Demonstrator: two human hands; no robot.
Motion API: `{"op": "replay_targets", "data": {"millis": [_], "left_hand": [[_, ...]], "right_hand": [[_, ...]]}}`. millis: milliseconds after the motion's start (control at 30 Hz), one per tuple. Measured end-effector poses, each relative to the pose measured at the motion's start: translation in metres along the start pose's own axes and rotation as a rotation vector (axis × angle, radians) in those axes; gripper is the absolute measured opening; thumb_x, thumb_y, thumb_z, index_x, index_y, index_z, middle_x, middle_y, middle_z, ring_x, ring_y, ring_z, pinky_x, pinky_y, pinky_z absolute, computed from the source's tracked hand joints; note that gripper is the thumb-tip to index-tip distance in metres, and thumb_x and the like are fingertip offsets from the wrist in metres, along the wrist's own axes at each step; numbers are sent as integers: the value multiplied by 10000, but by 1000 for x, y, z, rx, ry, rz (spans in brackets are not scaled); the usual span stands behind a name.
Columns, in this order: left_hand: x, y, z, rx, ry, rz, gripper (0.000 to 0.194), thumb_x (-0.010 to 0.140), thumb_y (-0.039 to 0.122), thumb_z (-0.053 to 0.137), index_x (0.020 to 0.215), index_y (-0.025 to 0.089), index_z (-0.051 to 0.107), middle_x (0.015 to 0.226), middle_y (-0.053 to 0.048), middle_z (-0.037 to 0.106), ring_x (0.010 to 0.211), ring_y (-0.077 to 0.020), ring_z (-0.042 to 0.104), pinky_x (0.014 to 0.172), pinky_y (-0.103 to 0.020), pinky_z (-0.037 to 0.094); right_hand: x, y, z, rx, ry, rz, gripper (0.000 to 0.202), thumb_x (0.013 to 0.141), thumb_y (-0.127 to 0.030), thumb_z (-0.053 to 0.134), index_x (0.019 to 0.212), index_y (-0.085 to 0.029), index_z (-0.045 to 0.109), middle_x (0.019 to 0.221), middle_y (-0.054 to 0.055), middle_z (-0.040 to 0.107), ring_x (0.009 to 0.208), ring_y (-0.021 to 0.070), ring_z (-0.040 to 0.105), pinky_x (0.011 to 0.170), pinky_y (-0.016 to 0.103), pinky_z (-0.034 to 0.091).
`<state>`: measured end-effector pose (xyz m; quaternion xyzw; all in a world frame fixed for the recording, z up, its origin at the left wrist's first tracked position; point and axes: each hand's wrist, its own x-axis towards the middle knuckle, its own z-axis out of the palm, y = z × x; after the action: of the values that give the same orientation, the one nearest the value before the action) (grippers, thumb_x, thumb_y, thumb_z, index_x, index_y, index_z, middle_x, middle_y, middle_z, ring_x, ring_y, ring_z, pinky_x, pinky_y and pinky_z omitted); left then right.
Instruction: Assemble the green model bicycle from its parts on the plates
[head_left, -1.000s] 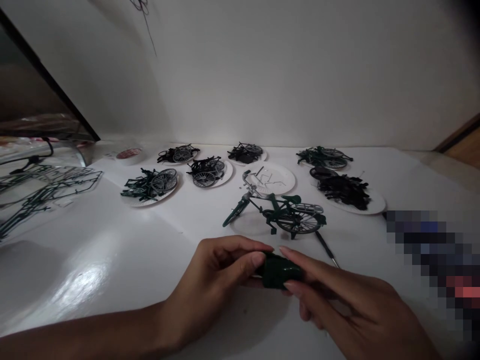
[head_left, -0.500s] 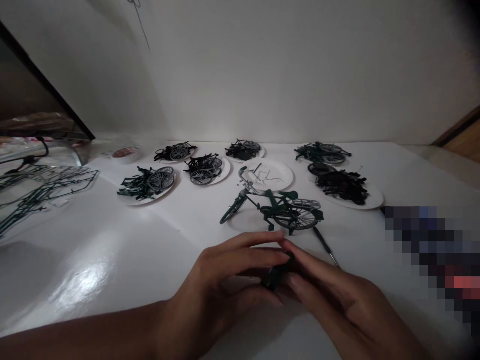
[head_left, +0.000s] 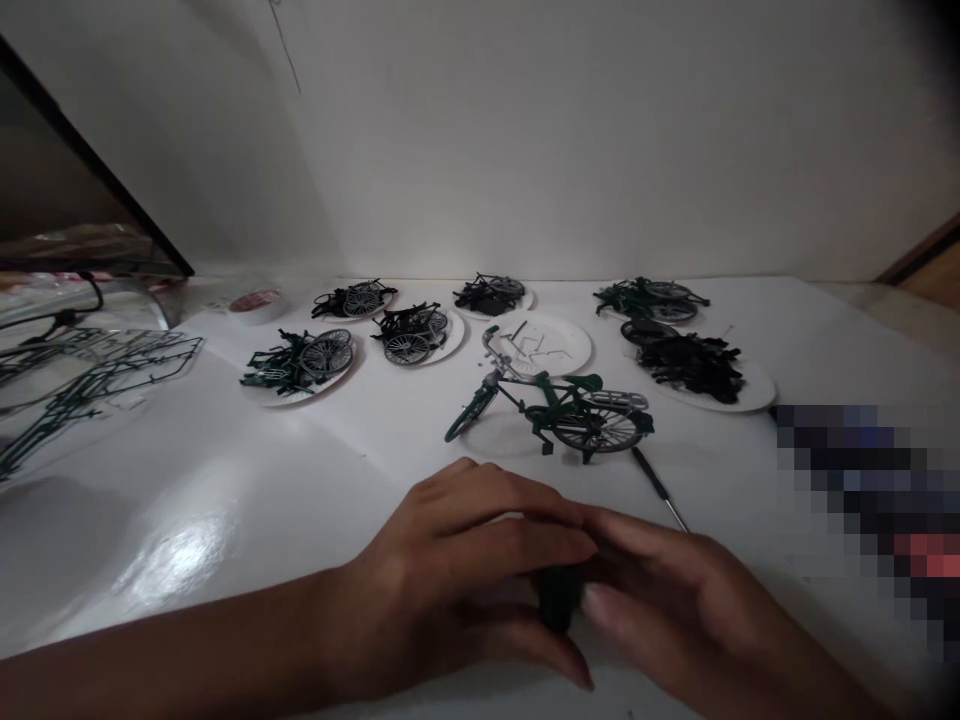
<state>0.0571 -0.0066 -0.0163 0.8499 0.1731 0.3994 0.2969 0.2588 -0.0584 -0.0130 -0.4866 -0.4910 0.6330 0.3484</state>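
Between my two hands, low in the head view, is a small dark green part (head_left: 559,597); its exact kind is hidden by my fingers. My left hand (head_left: 457,560) is closed on it with curled fingers and the thumb below. From the other side my right hand (head_left: 667,590) grips the same part, thumb against its edge. Just beyond my hands a green model bicycle (head_left: 555,400) stands on the white table (head_left: 300,520), front wheel to the left. A small screwdriver (head_left: 660,487) with a black handle lies right of its rear wheel.
Behind the bicycle, a white paper plate (head_left: 574,345) holds thin grey pieces. Several other plates carry black and green bicycle parts, such as the plate (head_left: 754,388) at right. Green part frames (head_left: 112,390) lie at left, near a small bowl (head_left: 255,305). A blurred-out patch covers the right edge.
The green part has turned and sits slightly lower between my hands. My left fingers have curled over further, and both hands have shifted slightly downward. The bicycle stands as before.
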Motion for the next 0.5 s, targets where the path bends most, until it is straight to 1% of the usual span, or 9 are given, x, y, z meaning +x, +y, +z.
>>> {"op": "replay_targets", "data": {"millis": [100, 200, 267, 333, 433, 500], "left_hand": [[1, 2, -2, 34, -8, 19, 510, 740, 312, 859, 1180, 129, 677, 1120, -150, 717, 987, -221, 713, 908, -290, 592], [1, 3, -3, 32, -10, 17, 561, 731, 348, 857, 1218, 140, 672, 1110, -145, 716, 962, -217, 719, 893, -290, 597], [0, 2, -3, 29, 13, 10, 584, 721, 356, 861, 1237, 159, 670, 1100, -134, 713, 941, -212, 720, 879, -291, 602], [1, 2, -2, 25, 37, 9, 577, 718, 326, 868, 1234, 159, 673, 1091, -132, 707, 932, -209, 719, 870, -286, 605], [2, 3, -1, 18, 33, 11, 558, 731, 290, 862, 1233, 140, 671, 1085, -145, 697, 952, -219, 717, 876, -287, 606], [2, 5, -1, 8, 24, 1, 559, 738, 288, 856, 1242, 146, 663, 1082, -145, 693, 957, -222, 716, 873, -289, 608]], "right_hand": [[-1, -1, 7, 82, 8, 3, 492, 812, -330, 664, 1299, -262, 662, 1246, 84, 725, 1129, 280, 700, 944, 401, 582], [0, -6, 9, 71, 1, 31, 511, 757, -299, 692, 1263, -226, 682, 1188, 97, 743, 1093, 285, 711, 967, 414, 565], [2, -8, 8, 80, -39, 11, 464, 770, -307, 677, 1228, -236, 703, 1146, 84, 756, 1084, 282, 713, 956, 406, 567], [3, -6, 6, 132, -82, -36, 395, 823, -344, 639, 1201, -261, 720, 1083, 64, 769, 1041, 270, 727, 918, 396, 581], [4, 0, 5, 198, -112, -81, 320, 865, -354, 628, 1157, -289, 742, 1021, 45, 775, 995, 250, 736, 882, 366, 586], [4, 3, 5, 201, -125, -95, 305, 869, -343, 639, 1149, -294, 748, 1024, 41, 773, 1016, 249, 727, 897, 357, 578]]}}
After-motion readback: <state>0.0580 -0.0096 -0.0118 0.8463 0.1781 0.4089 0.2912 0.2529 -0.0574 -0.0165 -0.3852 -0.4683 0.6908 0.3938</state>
